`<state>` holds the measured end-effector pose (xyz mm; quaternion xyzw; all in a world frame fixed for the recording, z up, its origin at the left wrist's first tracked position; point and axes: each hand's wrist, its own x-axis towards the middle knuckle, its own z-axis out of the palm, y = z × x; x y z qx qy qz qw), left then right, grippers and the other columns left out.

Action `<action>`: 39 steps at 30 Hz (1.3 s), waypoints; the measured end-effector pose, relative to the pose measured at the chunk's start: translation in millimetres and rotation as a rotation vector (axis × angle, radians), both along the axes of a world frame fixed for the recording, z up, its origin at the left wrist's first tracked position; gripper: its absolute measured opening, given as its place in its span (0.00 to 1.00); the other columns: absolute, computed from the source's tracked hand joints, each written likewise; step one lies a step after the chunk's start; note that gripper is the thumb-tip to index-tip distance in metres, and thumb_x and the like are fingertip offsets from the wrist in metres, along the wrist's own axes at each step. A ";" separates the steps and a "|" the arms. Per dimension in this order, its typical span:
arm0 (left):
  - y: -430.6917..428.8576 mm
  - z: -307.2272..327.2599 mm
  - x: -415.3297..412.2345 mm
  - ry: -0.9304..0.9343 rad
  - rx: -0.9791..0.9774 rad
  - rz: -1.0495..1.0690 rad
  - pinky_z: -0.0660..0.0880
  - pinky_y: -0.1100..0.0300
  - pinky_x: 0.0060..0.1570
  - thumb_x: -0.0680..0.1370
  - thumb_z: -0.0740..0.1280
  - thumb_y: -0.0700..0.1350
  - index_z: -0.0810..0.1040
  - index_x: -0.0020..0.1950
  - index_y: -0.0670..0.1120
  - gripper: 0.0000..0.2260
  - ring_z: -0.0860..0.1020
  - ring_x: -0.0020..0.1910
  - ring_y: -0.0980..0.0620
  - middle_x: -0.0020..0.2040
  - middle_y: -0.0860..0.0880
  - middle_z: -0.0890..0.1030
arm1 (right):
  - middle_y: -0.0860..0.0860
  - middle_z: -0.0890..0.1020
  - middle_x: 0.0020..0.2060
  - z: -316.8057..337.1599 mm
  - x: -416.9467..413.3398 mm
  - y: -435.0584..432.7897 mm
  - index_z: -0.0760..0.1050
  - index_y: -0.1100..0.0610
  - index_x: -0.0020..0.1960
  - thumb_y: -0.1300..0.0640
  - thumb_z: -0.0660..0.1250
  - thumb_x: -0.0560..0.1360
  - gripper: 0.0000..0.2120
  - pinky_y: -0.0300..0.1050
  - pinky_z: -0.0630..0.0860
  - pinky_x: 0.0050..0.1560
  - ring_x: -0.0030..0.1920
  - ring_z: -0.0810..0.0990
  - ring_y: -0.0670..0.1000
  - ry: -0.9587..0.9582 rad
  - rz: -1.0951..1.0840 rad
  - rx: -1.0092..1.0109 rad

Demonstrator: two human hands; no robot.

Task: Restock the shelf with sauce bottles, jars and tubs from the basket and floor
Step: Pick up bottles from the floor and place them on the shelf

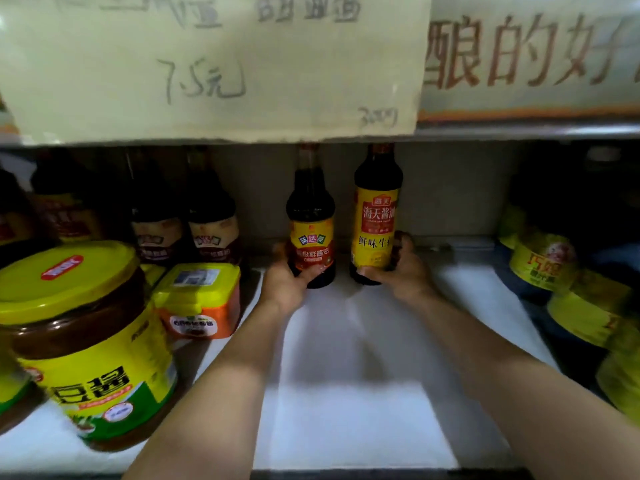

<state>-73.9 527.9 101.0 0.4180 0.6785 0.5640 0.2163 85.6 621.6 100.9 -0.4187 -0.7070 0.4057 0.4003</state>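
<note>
White shelf (346, 427) carries, nearest on its left side, one yellow-lidded jar (93, 341), then one orange tub (199, 303). Deeper, at its middle, two bottles stand upright: left hand (282, 289) grips the red-label bottle (310, 230), right hand (405, 271) grips the yellow-label bottle (375, 216).

Red-label bottle (310, 230) | dark sauce, upright, back of white shelf (346, 410) | yellow-label bottle (376, 216) | taller, upright, just beside, right

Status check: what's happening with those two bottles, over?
Left hand grips red-label bottle. Right hand grips yellow-label bottle. Both upright, deep on shelf. Orange tub left, clear of them.
</note>
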 end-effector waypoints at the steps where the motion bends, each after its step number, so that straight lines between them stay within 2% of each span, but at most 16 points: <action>1: 1.9 -1.5 -1.5 0.002 0.013 0.010 0.65 0.57 0.60 0.73 0.69 0.42 0.61 0.71 0.43 0.29 0.70 0.67 0.44 0.68 0.44 0.71 | 0.56 0.77 0.59 -0.9 -2.7 2.6 0.62 0.58 0.66 0.62 0.78 0.63 0.38 0.53 0.73 0.60 0.58 0.77 0.54 0.005 -0.002 0.010; 9: 6.7 -0.9 -4.2 0.021 0.026 0.056 0.65 0.54 0.63 0.75 0.67 0.41 0.59 0.72 0.44 0.28 0.69 0.67 0.43 0.69 0.44 0.70 | 0.56 0.76 0.61 -5.5 -6.8 3.8 0.60 0.58 0.70 0.62 0.75 0.66 0.37 0.42 0.70 0.55 0.59 0.75 0.54 0.021 -0.003 0.087; 15: 6.5 -0.1 -2.7 0.034 0.019 0.049 0.64 0.53 0.65 0.76 0.67 0.41 0.57 0.73 0.44 0.29 0.67 0.68 0.43 0.70 0.44 0.69 | 0.55 0.76 0.62 -10.5 -7.8 7.9 0.61 0.56 0.70 0.59 0.76 0.66 0.38 0.45 0.71 0.58 0.60 0.75 0.55 0.013 -0.024 0.101; 19: 7.1 0.7 -0.7 0.045 -0.016 0.047 0.64 0.53 0.65 0.77 0.65 0.43 0.55 0.74 0.45 0.29 0.66 0.69 0.43 0.71 0.44 0.67 | 0.55 0.76 0.62 -13.5 -10.0 12.1 0.59 0.52 0.71 0.55 0.76 0.66 0.40 0.55 0.72 0.62 0.61 0.75 0.57 -0.004 -0.022 0.082; 22: 7.8 3.2 -0.5 0.099 -0.077 0.089 0.60 0.53 0.68 0.77 0.64 0.44 0.53 0.75 0.45 0.30 0.60 0.72 0.42 0.75 0.43 0.56 | 0.55 0.75 0.63 -14.4 -11.7 14.4 0.59 0.52 0.72 0.56 0.76 0.66 0.40 0.54 0.72 0.62 0.62 0.74 0.57 -0.003 -0.023 0.075; 24: 6.7 3.2 -0.7 0.117 -0.100 0.101 0.59 0.52 0.69 0.77 0.64 0.45 0.52 0.75 0.45 0.30 0.58 0.73 0.42 0.75 0.42 0.53 | 0.55 0.75 0.63 -14.0 -11.6 13.6 0.60 0.53 0.71 0.56 0.76 0.66 0.39 0.53 0.72 0.62 0.62 0.75 0.56 0.000 -0.027 0.079; 29: 3.0 -2.5 -3.6 0.048 -0.022 0.082 0.65 0.52 0.65 0.75 0.68 0.44 0.56 0.74 0.45 0.32 0.66 0.69 0.42 0.71 0.43 0.66 | 0.51 0.74 0.63 -7.1 -6.2 -0.8 0.58 0.52 0.72 0.53 0.76 0.65 0.41 0.48 0.71 0.62 0.62 0.73 0.52 0.006 0.014 0.009; 32: -10.5 -1.0 5.2 -0.020 0.025 0.049 0.67 0.53 0.63 0.73 0.69 0.40 0.63 0.70 0.42 0.28 0.70 0.66 0.43 0.67 0.42 0.72 | 0.48 0.71 0.65 -0.1 5.5 -19.1 0.55 0.52 0.74 0.48 0.75 0.65 0.44 0.46 0.68 0.64 0.65 0.70 0.50 -0.047 0.094 -0.060; 36: -38.9 -0.3 22.8 -0.013 0.035 0.030 0.68 0.51 0.63 0.72 0.69 0.36 0.67 0.67 0.40 0.24 0.71 0.64 0.47 0.62 0.44 0.74 | 0.51 0.65 0.71 12.7 23.0 -52.7 0.50 0.51 0.75 0.47 0.70 0.70 0.41 0.40 0.65 0.62 0.70 0.65 0.54 -0.195 0.086 -0.062; 39: -61.6 -2.2 38.3 -0.019 0.017 0.002 0.68 0.59 0.56 0.73 0.68 0.35 0.65 0.68 0.39 0.25 0.71 0.62 0.46 0.62 0.42 0.72 | 0.53 0.66 0.71 20.1 34.6 -84.9 0.54 0.52 0.75 0.50 0.70 0.72 0.37 0.37 0.65 0.58 0.70 0.66 0.54 -0.136 0.028 -0.091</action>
